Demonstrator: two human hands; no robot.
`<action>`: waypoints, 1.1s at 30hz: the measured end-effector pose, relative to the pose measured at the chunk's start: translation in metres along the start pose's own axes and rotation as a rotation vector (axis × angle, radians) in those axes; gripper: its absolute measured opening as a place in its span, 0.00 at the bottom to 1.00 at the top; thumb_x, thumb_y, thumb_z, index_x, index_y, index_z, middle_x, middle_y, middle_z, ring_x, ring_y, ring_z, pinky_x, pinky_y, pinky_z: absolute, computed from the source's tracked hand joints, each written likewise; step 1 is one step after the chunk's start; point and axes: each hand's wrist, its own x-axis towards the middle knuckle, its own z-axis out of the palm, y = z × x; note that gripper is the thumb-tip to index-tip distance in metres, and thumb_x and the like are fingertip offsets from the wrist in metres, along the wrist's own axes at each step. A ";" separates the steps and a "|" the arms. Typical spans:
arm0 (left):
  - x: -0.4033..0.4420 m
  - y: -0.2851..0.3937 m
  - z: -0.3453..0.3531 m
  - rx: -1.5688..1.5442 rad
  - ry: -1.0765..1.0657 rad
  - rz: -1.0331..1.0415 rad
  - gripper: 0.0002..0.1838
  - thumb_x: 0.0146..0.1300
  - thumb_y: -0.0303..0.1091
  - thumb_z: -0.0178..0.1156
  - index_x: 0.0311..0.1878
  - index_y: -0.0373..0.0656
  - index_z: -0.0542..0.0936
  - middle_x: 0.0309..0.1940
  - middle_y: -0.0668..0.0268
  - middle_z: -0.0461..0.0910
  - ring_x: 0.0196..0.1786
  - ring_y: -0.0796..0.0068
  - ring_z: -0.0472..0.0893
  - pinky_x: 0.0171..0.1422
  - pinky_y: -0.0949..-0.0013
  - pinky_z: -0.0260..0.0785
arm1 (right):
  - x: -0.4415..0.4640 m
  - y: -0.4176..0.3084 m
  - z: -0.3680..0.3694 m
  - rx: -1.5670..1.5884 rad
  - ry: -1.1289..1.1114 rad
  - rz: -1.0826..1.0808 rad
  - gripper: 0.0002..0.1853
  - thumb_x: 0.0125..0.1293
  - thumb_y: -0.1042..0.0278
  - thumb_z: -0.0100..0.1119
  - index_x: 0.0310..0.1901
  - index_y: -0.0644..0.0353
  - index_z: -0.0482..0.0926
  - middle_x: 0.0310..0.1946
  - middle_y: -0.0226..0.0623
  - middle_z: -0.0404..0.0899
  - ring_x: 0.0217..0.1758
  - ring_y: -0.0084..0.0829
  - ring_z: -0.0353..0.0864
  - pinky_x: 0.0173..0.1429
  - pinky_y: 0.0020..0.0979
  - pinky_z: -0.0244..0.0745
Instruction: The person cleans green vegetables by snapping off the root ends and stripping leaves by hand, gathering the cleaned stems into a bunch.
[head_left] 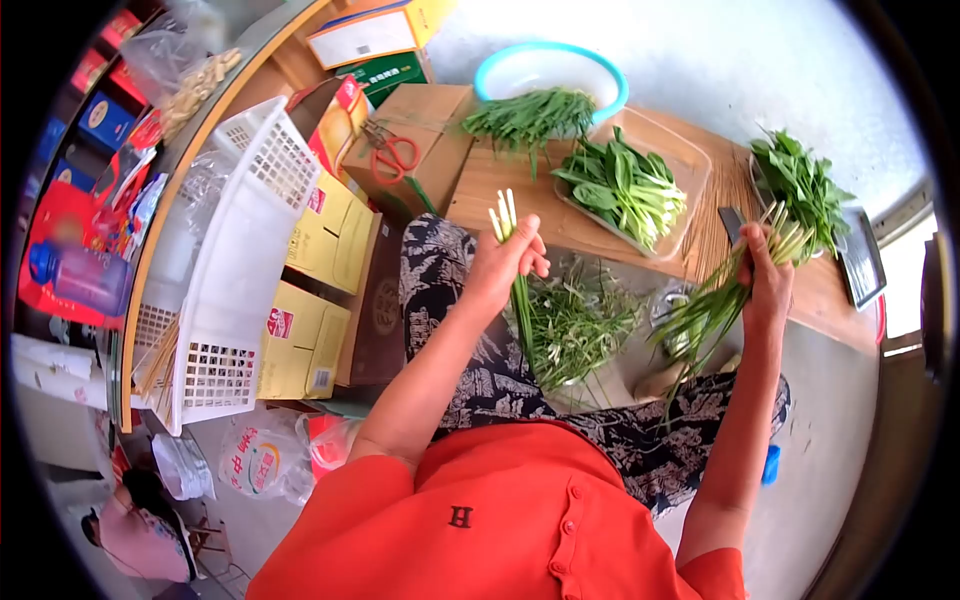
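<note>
L hand [508,262] pinches few white-ended stalks [522,308]; R hand [768,275] clasps bigger bunch [716,300], near leafy greens [805,178] at far R. Prob. sorting; next pull needs looser R grip.

Open air lay between the left grip [510,258] and the right grip [768,275], narrowed by the greens [700,310] trailing from the latter. Beneath that gap sat loose trimmings [585,325]. Ahead of it, a clear tray [688,165] obstructed the worktop [480,185]. Left of the left grip, stacked yellow boxes [332,232] blocked the side; just beyond the right grip, a leafy heap [803,180] limited reach.
</note>
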 end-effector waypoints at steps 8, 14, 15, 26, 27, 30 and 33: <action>0.007 0.010 0.003 -0.026 -0.008 -0.023 0.20 0.68 0.47 0.54 0.31 0.37 0.75 0.13 0.72 0.65 0.20 0.76 0.74 0.33 0.67 0.75 | -0.014 0.006 0.023 -0.010 -0.043 0.061 0.13 0.65 0.56 0.60 0.36 0.59 0.79 0.15 0.19 0.63 0.14 0.13 0.58 0.18 0.18 0.49; 0.010 0.029 0.043 0.002 -0.119 -0.008 0.11 0.63 0.38 0.62 0.33 0.39 0.76 0.21 0.72 0.72 0.18 0.84 0.68 0.24 0.77 0.66 | -0.029 0.008 0.061 0.007 -0.159 0.147 0.10 0.63 0.63 0.63 0.36 0.61 0.80 0.19 0.23 0.72 0.17 0.13 0.64 0.20 0.18 0.55; 0.009 0.027 0.054 0.048 -0.139 0.003 0.10 0.61 0.37 0.63 0.34 0.40 0.77 0.23 0.72 0.74 0.19 0.85 0.69 0.23 0.77 0.65 | -0.031 0.010 0.067 -0.021 -0.170 0.164 0.10 0.62 0.63 0.63 0.36 0.61 0.80 0.19 0.23 0.72 0.18 0.13 0.65 0.21 0.19 0.57; 0.002 0.023 0.094 0.167 -0.273 0.000 0.09 0.58 0.29 0.66 0.39 0.35 0.80 0.26 0.70 0.78 0.22 0.86 0.71 0.23 0.81 0.62 | -0.041 0.024 0.084 0.163 -0.304 0.132 0.08 0.64 0.65 0.62 0.37 0.61 0.79 0.20 0.23 0.73 0.20 0.14 0.66 0.22 0.19 0.59; 0.002 0.022 0.095 0.203 -0.295 0.014 0.09 0.58 0.28 0.66 0.39 0.35 0.80 0.26 0.70 0.78 0.22 0.86 0.71 0.23 0.81 0.62 | -0.040 0.026 0.083 0.178 -0.300 0.146 0.09 0.64 0.64 0.62 0.37 0.61 0.80 0.20 0.22 0.73 0.20 0.14 0.66 0.22 0.19 0.58; 0.001 0.017 0.098 0.258 -0.251 0.022 0.09 0.58 0.29 0.65 0.38 0.34 0.80 0.27 0.68 0.79 0.22 0.85 0.71 0.23 0.81 0.62 | -0.040 0.023 0.079 0.204 -0.305 0.162 0.09 0.64 0.64 0.62 0.37 0.61 0.80 0.19 0.22 0.73 0.18 0.13 0.65 0.21 0.18 0.57; 0.004 0.018 0.102 0.195 -0.216 0.032 0.07 0.59 0.28 0.64 0.37 0.35 0.80 0.26 0.67 0.79 0.22 0.84 0.73 0.22 0.81 0.62 | -0.041 0.022 0.074 0.240 -0.356 0.157 0.11 0.64 0.61 0.62 0.40 0.60 0.79 0.20 0.22 0.74 0.17 0.12 0.63 0.19 0.16 0.53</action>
